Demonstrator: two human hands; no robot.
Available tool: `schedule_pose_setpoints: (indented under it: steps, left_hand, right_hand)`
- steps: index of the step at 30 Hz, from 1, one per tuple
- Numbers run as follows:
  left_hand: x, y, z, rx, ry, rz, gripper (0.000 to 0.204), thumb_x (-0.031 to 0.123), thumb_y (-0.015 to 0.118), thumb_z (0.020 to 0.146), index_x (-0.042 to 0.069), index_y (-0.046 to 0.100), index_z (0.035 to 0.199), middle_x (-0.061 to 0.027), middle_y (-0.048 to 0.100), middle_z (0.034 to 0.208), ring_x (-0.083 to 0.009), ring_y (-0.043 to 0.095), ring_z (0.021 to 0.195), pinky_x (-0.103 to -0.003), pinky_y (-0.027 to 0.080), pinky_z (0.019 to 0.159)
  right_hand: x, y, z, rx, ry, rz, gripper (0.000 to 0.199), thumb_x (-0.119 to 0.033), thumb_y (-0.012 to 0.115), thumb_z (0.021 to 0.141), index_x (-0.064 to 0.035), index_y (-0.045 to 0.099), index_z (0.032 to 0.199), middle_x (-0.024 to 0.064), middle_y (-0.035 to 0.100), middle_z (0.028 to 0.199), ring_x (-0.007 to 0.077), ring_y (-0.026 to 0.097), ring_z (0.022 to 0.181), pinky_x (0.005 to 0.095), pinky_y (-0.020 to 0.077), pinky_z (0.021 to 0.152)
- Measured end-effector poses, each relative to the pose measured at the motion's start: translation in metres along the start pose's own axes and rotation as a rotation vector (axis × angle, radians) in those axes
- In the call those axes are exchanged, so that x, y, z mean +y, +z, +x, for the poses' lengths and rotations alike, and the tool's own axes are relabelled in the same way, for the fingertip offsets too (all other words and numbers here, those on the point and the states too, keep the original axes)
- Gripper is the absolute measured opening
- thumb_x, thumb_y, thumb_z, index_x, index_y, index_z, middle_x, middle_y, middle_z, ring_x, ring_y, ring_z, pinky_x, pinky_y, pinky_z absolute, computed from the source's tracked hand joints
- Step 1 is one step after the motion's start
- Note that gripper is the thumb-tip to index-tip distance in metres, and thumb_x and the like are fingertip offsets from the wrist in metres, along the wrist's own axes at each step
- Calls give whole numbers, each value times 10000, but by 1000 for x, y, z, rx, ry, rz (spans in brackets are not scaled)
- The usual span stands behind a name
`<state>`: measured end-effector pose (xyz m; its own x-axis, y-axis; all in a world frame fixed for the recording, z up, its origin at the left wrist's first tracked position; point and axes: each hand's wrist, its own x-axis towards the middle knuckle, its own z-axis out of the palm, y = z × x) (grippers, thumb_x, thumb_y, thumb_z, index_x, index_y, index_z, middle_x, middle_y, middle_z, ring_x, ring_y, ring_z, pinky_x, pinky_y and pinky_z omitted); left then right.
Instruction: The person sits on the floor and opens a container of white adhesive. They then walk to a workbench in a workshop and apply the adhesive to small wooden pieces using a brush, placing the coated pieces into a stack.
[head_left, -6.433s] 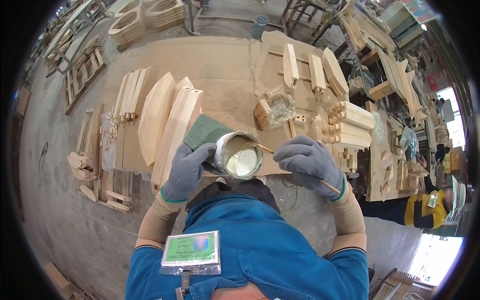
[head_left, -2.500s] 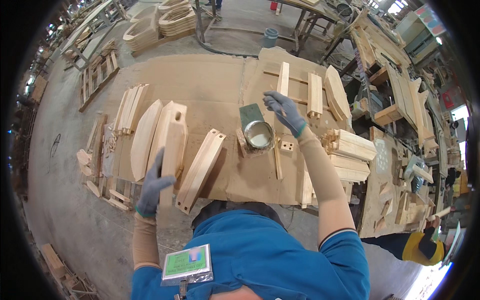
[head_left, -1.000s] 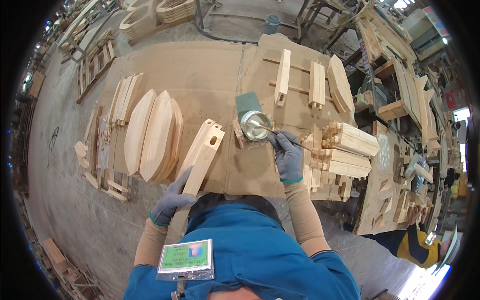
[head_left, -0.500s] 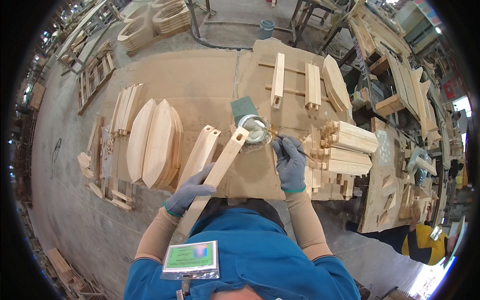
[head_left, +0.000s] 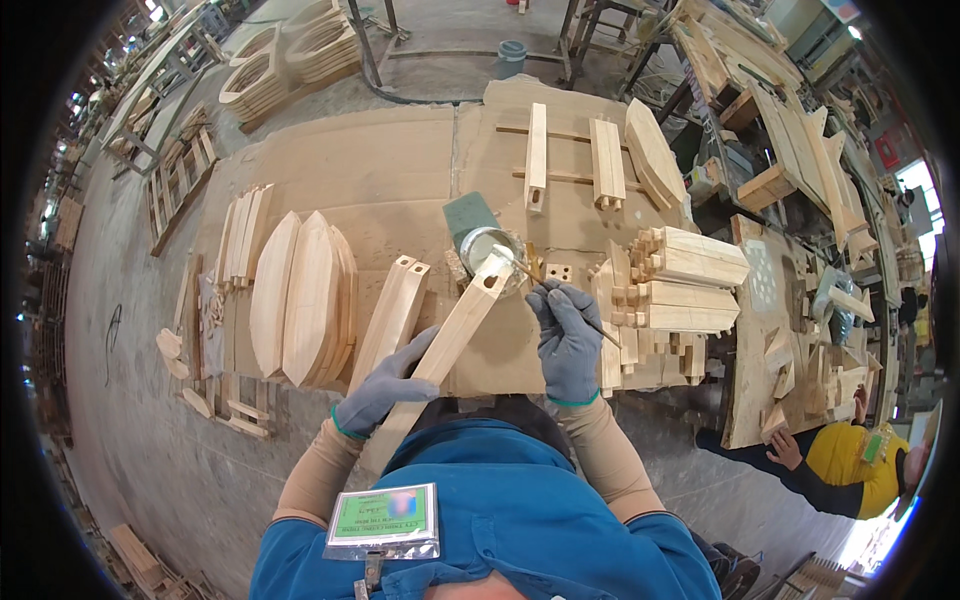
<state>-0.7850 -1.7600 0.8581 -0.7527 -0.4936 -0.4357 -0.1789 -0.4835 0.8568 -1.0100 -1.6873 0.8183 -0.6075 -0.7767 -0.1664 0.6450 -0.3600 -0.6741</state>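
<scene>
My left hand (head_left: 385,392) is wrapped round a pale wooden bar (head_left: 452,335), which slants up and away from me. An oval slot shows near its far end, with white paste on the tip. My right hand (head_left: 568,335) pinches a thin brush (head_left: 530,273), its tip at the bar's far end. Behind that end stands a round can (head_left: 478,243) of white paste, partly hidden by the bar. A dark green block (head_left: 467,212) lies beside the can. Two slotted bars (head_left: 390,310) rest left of the held one.
Curved wooden panels (head_left: 305,295) stand at left on the cardboard-covered table (head_left: 350,150). Tenoned wooden pieces (head_left: 690,280) are stacked at right. More bars (head_left: 605,160) lie across strips at the far side. A person in yellow (head_left: 850,465) works at another bench on the right.
The brush has moved from the can's right side to the bar's far end, where white paste now shows. My right hand came slightly left. My view has shifted a little.
</scene>
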Motion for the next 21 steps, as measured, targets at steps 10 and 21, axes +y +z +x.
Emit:
schedule_pose_setpoints:
  steps: [10,21]
  left_hand:
    - [-13,-10,-8,11,35,11,992,287,714,630,-56,265,1446,-169,350,1456,-245,301,1363,-310,188,1120]
    - [-20,-18,-23,41,52,28,1019,269,724,608,-58,250,1449,-176,322,1480,-254,276,1387,-325,187,1128]
  right_hand:
    - [-4,-16,-3,-17,83,60,112,7,492,920,1,579,991,130,624,1031,214,634,951,339,556,870]
    - [-21,7,16,-129,126,-45,94,-8,521,923,26,576,991,160,633,1001,235,653,910,345,571,836]
